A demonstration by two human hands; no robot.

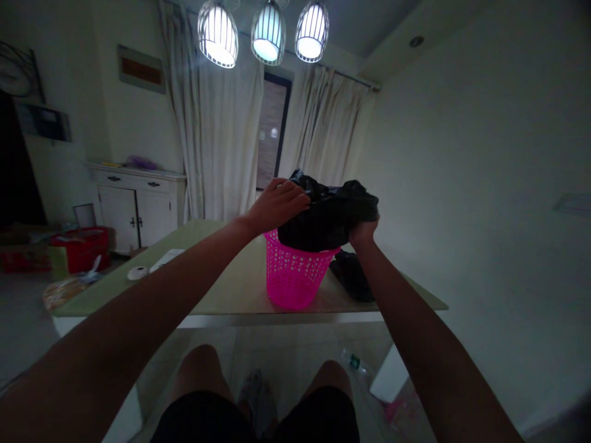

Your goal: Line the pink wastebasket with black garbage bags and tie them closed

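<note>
A pink perforated plastic basket (295,277) stands upright near the front edge of the green-topped table (231,286). Over its rim sits a black plastic bag (318,221), bunched up and covering most of the basket's opening. My left hand (281,200) grips the bag at its upper left, fingers closed on the plastic. On the other side my right hand (365,229) holds the bag's right edge, its fingers mostly hidden behind the plastic. Another crumpled black bag (353,277) lies on the table to the right of the basket, partly behind my right forearm.
On the table's left are a round white object (137,272) and a flat white item (167,258). A white cabinet (138,209) and red boxes (87,246) stand beyond. Below, a plastic bottle (354,361) lies on the floor by the table leg (388,375).
</note>
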